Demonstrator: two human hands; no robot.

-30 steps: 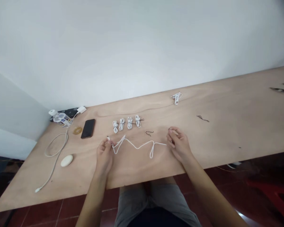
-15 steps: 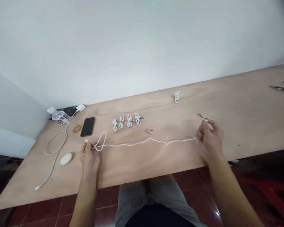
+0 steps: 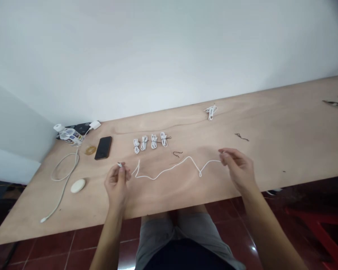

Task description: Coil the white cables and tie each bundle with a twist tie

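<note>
A white cable (image 3: 169,169) runs across the wooden table between my two hands, slack, with bends and a small kink right of its middle. My left hand (image 3: 117,182) pinches one end, and the pale plug shows above the thumb. My right hand (image 3: 238,165) grips the other end between thumb and fingers; that tip is mostly hidden. Just behind the cable lies a short dark twist tie (image 3: 177,153). A second dark twist tie (image 3: 241,137) rests beyond my right hand. Several coiled white cables (image 3: 153,141), bound with dark ties, stand in a row behind.
Another bundled white cable (image 3: 211,112) lies near the wall. At the left are a phone (image 3: 103,148), a roll of yellowish tape (image 3: 90,150), a bottle (image 3: 70,135), a charger (image 3: 95,125) with a long cable, and a cream oval object (image 3: 78,186). Dark pointed tools (image 3: 336,104) lie far right.
My hands have come closer together, the left moving right and the right moving left, both still holding the cable. The cable has gone slacker, and the loop by my left hand has opened out.
</note>
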